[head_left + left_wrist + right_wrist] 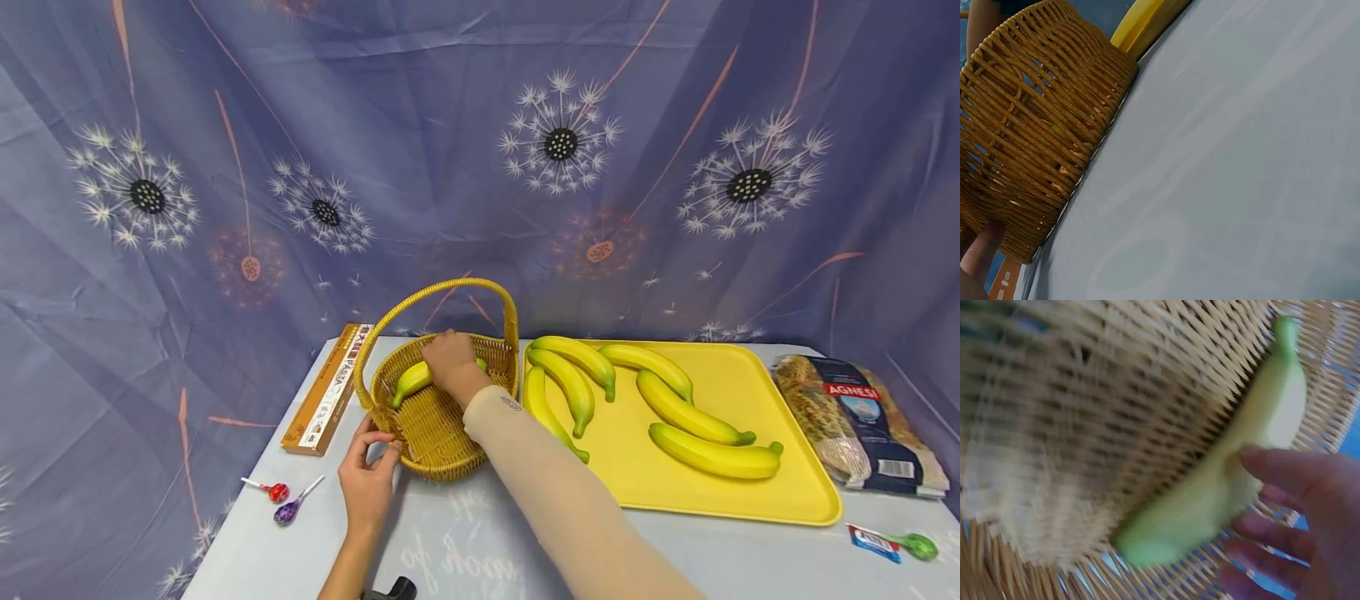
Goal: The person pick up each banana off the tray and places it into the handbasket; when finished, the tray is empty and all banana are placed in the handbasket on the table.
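Note:
A yellow wicker basket (438,433) with a tall arched handle stands on the table. At its left front edge, near the foot of the handle, my left hand (367,471) grips the basket with thumb and fingers. My right hand (453,362) reaches inside, over a banana (415,379) against the far wall. In the right wrist view the thumb lies on the banana (1197,506), the other fingers along its outer side. Right of the basket, a yellow tray (720,504) bears several more bananas (716,452).
A long pasta box (326,392) lies left of the basket, with a red lollipop (277,492) and a purple lollipop (287,512) in front. A pasta bag (858,425) and a green lollipop (919,547) lie at the right. A dandelion-print curtain (450,167) hangs behind.

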Demonstrator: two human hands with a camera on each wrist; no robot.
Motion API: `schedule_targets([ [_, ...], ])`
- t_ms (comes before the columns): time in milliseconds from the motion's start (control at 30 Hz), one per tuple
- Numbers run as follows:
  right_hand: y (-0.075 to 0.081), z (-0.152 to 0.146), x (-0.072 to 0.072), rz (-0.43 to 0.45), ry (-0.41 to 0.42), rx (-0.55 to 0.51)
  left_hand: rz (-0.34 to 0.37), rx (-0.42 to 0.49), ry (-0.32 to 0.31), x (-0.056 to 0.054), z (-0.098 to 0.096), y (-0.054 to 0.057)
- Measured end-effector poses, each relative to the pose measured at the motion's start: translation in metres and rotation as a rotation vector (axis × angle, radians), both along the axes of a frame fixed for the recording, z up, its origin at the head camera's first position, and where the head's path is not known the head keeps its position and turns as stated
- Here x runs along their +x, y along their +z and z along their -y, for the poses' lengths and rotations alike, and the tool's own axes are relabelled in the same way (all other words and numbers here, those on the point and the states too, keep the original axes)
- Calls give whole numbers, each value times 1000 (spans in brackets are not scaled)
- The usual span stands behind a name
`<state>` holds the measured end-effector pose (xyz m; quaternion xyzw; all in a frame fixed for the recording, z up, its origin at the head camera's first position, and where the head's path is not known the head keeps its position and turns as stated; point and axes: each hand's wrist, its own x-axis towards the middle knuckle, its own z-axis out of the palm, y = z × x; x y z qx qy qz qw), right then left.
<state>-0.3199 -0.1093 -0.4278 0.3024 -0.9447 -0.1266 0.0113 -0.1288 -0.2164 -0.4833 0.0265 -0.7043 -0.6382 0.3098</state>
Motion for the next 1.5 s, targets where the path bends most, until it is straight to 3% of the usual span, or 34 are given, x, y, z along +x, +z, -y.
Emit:
schedule_targets([
  [300,42,-39,10,134,145,-91,24,12,32,2,0,3],
  [467,55,-79,26,81,280,-184,37,4,27,3,0,3],
  [633,57,-120,44,19,370,-254,48,7,43,6,0,0],
  [833,45,-180,58,-109,468,-443,58,-7,44,6,-2,-2],
  [967,35,-212,63,-143,478,-513,42,-23,33,3,-3,-2],
  [1133,17,-226,66,-91,464,-486,27,-22,36,2,-1,0],
  [1500,-37,-226,55,-66,507,-359,34,1,14,0,-3,-2],
])
